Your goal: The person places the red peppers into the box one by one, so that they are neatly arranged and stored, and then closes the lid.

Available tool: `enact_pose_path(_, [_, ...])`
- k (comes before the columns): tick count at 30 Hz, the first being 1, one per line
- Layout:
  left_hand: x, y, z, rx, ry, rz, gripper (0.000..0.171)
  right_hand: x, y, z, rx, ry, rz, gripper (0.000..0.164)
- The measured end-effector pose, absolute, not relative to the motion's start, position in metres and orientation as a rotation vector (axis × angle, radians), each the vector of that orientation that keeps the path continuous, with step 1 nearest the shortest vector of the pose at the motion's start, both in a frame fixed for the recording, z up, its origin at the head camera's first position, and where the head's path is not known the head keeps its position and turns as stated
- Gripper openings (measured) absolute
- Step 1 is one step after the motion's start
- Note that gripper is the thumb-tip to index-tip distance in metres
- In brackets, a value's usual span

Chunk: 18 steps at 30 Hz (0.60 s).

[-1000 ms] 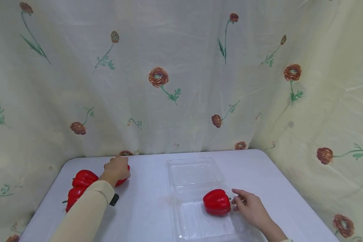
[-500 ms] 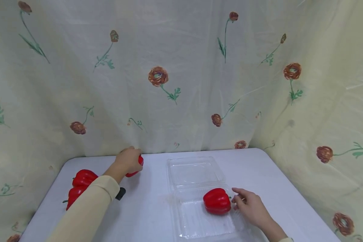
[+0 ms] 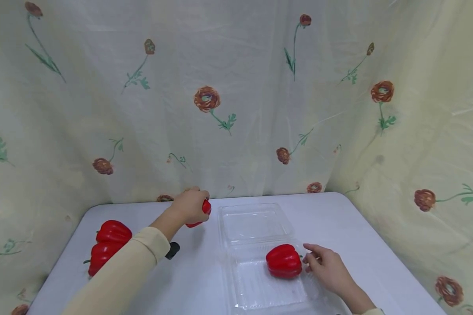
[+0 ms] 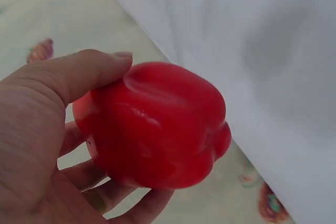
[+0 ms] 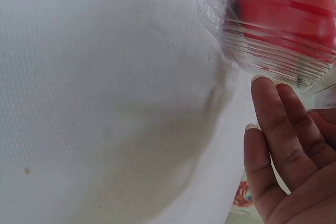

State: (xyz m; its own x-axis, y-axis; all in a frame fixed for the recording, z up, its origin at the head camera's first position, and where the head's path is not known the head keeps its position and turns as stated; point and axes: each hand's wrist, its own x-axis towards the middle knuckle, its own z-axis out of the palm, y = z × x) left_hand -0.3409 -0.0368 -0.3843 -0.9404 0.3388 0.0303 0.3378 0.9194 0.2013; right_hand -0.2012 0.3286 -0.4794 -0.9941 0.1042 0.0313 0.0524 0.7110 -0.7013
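My left hand (image 3: 190,204) grips a red bell pepper (image 4: 157,124) above the back of the table, thumb on one side and fingers curled beneath it. In the head view that hand hides much of the pepper. A second red bell pepper (image 3: 284,261) lies in the base of a clear plastic clamshell box (image 3: 252,284), whose lid (image 3: 254,223) is folded back flat behind it. Beside the box's right wall is my right hand (image 3: 327,269), fingers loosely bent and holding nothing. The right wrist view shows its fingertips by the ribbed wall; whether they touch it I cannot tell.
Two more red bell peppers, one behind (image 3: 113,231) and one in front (image 3: 102,256), lie at the table's left, partly behind the left sleeve (image 3: 126,271). A floral curtain (image 3: 236,109) hangs close behind the white table (image 3: 197,271) and at its sides.
My left hand has carried its pepper rightward along the back of the table, away from the two at the left. The right hand and the boxed pepper have stayed in place.
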Motion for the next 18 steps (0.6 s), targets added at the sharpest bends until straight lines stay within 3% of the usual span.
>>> enact_pose_path(9, [-0.313,0.008,-0.371,0.835,2.914,0.411,0.078,-0.201,0.329,-0.481,-0.133,-2.84,1.172,0.037])
enact_pose_path(18, [-0.284,0.038,-0.36,1.062,2.792,0.354,0.073,-0.201,0.33,-0.481,-0.123,-2.833,1.174,0.036])
